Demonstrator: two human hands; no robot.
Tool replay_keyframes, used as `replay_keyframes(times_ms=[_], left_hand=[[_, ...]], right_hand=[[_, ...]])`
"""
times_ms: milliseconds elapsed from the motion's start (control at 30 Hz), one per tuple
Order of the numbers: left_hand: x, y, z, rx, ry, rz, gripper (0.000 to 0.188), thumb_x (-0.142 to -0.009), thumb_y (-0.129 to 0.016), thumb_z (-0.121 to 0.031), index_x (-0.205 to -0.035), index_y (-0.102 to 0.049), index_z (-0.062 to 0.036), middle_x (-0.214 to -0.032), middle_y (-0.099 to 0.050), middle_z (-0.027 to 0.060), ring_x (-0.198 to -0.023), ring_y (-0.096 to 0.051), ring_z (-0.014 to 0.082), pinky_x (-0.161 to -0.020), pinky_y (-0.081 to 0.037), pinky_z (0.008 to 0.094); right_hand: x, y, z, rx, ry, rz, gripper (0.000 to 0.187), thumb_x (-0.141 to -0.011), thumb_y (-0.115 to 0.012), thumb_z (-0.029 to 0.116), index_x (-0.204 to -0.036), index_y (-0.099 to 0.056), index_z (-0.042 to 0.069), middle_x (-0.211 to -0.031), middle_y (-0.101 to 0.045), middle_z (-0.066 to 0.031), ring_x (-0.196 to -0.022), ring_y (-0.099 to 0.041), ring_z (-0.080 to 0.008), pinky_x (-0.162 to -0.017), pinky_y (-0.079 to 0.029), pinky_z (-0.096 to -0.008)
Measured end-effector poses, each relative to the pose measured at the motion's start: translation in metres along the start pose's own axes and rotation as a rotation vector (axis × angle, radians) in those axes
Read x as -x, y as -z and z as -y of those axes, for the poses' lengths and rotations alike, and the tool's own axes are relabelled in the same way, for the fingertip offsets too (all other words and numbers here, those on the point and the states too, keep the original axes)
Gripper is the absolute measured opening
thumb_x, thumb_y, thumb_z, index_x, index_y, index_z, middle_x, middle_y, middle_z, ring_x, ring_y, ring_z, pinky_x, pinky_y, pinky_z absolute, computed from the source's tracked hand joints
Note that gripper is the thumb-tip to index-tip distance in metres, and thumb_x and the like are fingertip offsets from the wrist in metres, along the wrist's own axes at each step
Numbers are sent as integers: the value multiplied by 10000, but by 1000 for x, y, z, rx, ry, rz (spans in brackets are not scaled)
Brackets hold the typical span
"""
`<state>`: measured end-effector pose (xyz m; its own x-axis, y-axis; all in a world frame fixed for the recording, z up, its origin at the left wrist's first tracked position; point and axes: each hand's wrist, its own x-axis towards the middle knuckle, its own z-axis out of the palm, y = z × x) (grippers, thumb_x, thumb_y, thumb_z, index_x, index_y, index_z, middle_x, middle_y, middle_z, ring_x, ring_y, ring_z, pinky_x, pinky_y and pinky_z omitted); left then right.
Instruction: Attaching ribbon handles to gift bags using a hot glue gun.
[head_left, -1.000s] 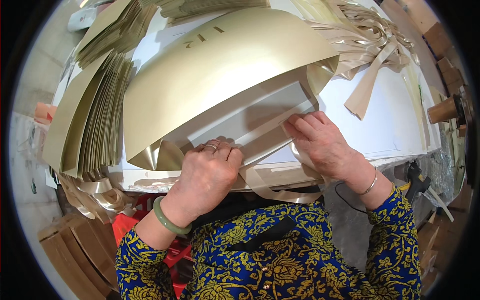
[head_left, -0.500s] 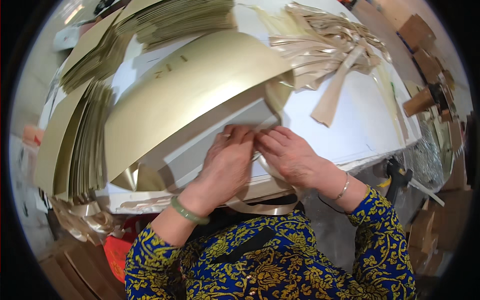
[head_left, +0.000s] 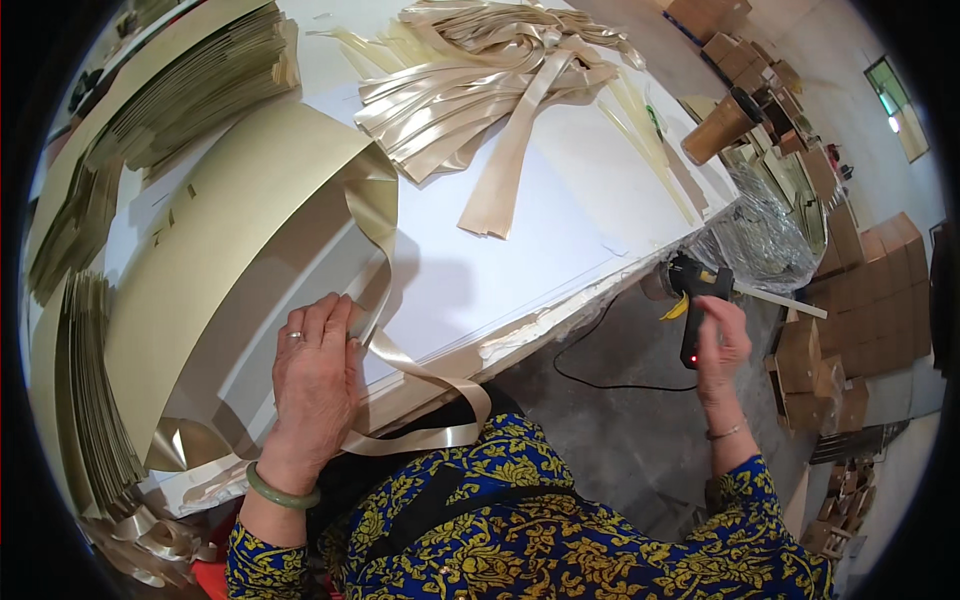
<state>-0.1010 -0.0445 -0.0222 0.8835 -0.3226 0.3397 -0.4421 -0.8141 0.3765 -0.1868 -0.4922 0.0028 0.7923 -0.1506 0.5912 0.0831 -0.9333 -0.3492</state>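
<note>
A large curved gold card sheet (head_left: 225,205) arches over a grey panel (head_left: 318,262) at the left of the table. My left hand (head_left: 315,375) is closed at the panel's near end, fingers together and pressing down where a cream satin ribbon (head_left: 425,372) comes out. The ribbon loops over the table's front edge; its part under my fingers is hidden. At the right, a black glue gun (head_left: 694,325) with a pale glue stick hangs beside the table edge. My right hand (head_left: 722,345) is at its handle, fingers bent and somewhat blurred; whether they grip it is unclear.
A heap of cream ribbons (head_left: 470,110) lies on the white table (head_left: 560,200). Stacks of gold card (head_left: 200,90) stand at the left and far left. A black cable (head_left: 600,385) hangs over the floor. Cardboard boxes (head_left: 870,290) and a plastic-wrapped bundle (head_left: 765,245) are at the right.
My right hand has left the panel and moved right to the glue gun. My left hand stays at the panel with the ribbon. The whole view has swung to the right.
</note>
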Motion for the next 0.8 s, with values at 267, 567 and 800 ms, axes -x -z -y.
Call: replay_keyframes(times_ms=[267, 567, 800], left_hand=[[-1, 6, 1, 89, 64, -22, 344, -808, -655, -21, -1151, -635, -1, -1167, -621, 151, -1063, -581, 360, -923, -484, 434], [-6, -3, 0, 141, 169, -182, 142, -880, -636, -58, -996, -714, -31, -1006, -676, 92, -933, -613, 321, -816, -505, 402], [-4, -11, 6, 275, 319, -250, 114, -887, -642, -76, -950, -723, -26, -958, -682, 75, -917, -607, 302, -814, -492, 367]], right_hand=[[18, 0, -77, -294, -778, 279, 237, -910, -681, 192, -1012, -643, -18, -856, -684, -73, -729, -634, -118, -663, -502, -260], [0, 0, -76, -217, -754, 374, 275, -785, -720, 80, -1015, -620, -30, -783, -640, -49, -655, -575, -120, -595, -467, -271], [0, 40, -1, -61, -478, 77, 358, -756, -733, 68, -1087, -621, -10, -954, -643, -60, -791, -579, -118, -777, -489, -276]])
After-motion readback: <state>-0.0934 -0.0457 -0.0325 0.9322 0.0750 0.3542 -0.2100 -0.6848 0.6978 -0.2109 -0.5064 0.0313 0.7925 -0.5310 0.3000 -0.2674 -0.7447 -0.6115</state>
